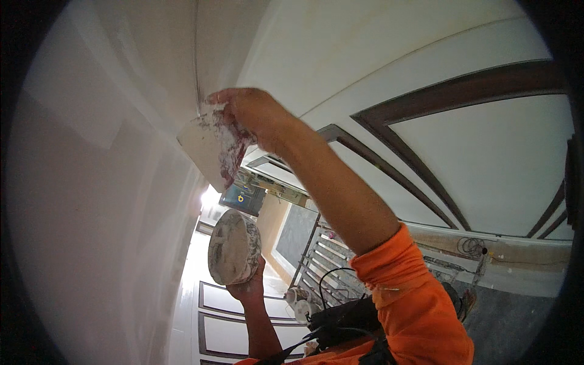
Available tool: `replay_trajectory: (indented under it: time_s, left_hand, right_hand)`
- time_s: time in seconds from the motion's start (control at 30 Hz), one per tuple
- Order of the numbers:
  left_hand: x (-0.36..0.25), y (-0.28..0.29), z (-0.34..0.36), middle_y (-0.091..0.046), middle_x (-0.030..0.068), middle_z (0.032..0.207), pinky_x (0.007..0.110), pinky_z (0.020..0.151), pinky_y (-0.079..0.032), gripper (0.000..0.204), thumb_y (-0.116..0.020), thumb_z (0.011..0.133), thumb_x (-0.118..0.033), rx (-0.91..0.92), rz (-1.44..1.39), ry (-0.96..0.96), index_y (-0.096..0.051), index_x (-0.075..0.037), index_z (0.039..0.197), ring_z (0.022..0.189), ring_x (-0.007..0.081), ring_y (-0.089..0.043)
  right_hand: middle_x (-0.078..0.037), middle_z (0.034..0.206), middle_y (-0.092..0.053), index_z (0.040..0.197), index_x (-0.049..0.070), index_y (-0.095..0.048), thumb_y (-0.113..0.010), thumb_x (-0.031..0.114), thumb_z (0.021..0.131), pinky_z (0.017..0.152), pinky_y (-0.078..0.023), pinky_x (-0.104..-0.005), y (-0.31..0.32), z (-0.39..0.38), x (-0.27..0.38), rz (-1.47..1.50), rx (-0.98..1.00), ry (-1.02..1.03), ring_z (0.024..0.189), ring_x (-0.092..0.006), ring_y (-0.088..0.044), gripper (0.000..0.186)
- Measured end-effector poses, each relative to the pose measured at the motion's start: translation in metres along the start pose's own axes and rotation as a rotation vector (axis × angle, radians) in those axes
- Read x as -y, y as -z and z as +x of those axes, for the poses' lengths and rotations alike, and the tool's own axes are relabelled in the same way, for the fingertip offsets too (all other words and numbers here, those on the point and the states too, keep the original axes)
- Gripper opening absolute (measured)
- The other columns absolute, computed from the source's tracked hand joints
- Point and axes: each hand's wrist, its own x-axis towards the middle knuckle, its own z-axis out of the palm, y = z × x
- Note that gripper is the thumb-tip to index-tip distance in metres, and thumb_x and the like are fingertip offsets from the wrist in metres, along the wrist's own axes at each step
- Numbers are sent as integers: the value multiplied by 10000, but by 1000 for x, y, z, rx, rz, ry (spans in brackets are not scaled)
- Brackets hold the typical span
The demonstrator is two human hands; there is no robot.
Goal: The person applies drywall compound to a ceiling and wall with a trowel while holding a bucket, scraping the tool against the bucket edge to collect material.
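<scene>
My right hand (246,118) is raised at the seam where two pale surfaces meet. It grips a wide, flat putty knife (204,149), whose pale blade is smeared with white filler and lies at or very close to the surface on the left. Its handle is mostly hidden by my fingers, which are also coated. Lower down, my left hand (248,287) holds up a round bowl (257,249) from beneath, its fingers largely hidden behind it. The bowl is tilted toward me and contains whitish filler; dried smears cover its side.
A smooth pale wall (103,182) fills the left side. White panels with dark brown trim (413,140) run along the right. Below are a slatted metal railing (325,258), whitish containers (301,307), a coiled cable (471,246) and a dark blue box (243,198).
</scene>
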Motion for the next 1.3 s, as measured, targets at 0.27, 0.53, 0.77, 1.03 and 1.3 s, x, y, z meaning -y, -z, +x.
replay_trajectory:
  time_s: [0.27,0.53,0.77,1.03,1.3]
  left_hand:
    - [1,-15,6,-291,200,1404,616,1030,-224,478,-444,936,-259,-21,-125,129,-324,-48,1348,1290,398,-271]
    - [3,-10,5,-269,180,1425,601,1046,-208,475,-385,958,-303,172,-120,240,-307,-63,1361,1310,389,-240]
    - [4,8,11,-264,180,1430,589,1058,-179,470,-417,945,-275,16,525,-54,-334,-47,1347,1315,385,-233]
    - [-10,46,22,-277,177,1423,582,1038,-236,513,-410,947,-303,72,370,-65,-285,-38,1368,1299,378,-278]
    - [-31,35,13,-261,207,1415,607,1028,-220,537,-444,927,-317,-117,-161,-9,-290,-59,1372,1311,384,-237]
  right_hand:
    - [-191,1042,-603,1265,31,-471,-505,-36,790,778,-511,-352,-3,-92,30,54,-246,-107,889,-254,-611,481]
    - [-132,939,-553,1051,4,-477,-498,1,810,806,-497,-401,11,-85,23,435,-531,126,872,-245,-577,241]
    - [-181,889,-478,1164,108,-278,-420,129,925,622,-492,-376,-22,-37,-11,464,-656,298,800,-205,-528,278]
    - [-274,1433,-196,1419,-12,-79,-360,-57,840,1100,-218,-373,-89,30,-64,-248,-774,946,1332,-362,-245,645]
    - [-211,1338,-405,1326,58,-370,-544,-39,729,1008,-388,-419,-86,-35,-108,-144,-444,182,1226,-355,-429,630]
